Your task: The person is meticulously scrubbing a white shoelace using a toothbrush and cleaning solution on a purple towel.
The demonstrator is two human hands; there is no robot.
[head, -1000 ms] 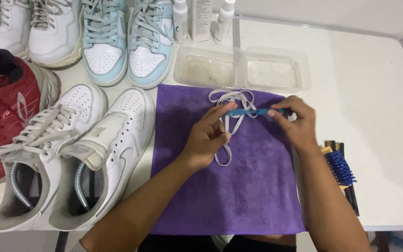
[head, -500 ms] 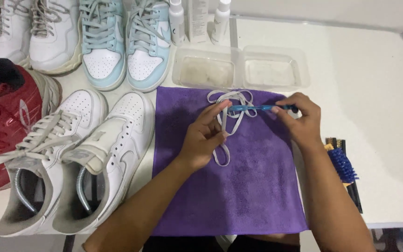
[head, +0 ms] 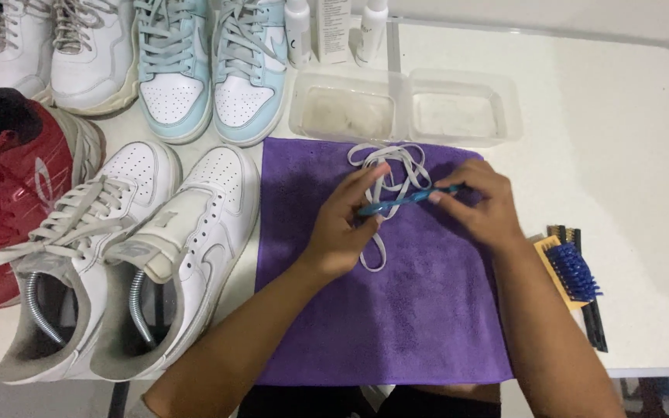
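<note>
Here, blue toothbrush (head: 408,197) between left hand (head: 346,224), right hand (head: 482,205), over white shoelace (head: 389,166)

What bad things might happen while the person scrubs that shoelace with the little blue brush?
The white shoelace lies loose on the purple cloth, pinned only by the left hand, so it may slip or bunch as the right hand works the blue brush across it. The clear tray sits just beyond the hands and seems to hold liquid; a bump could spill it toward the light blue shoes.
</note>
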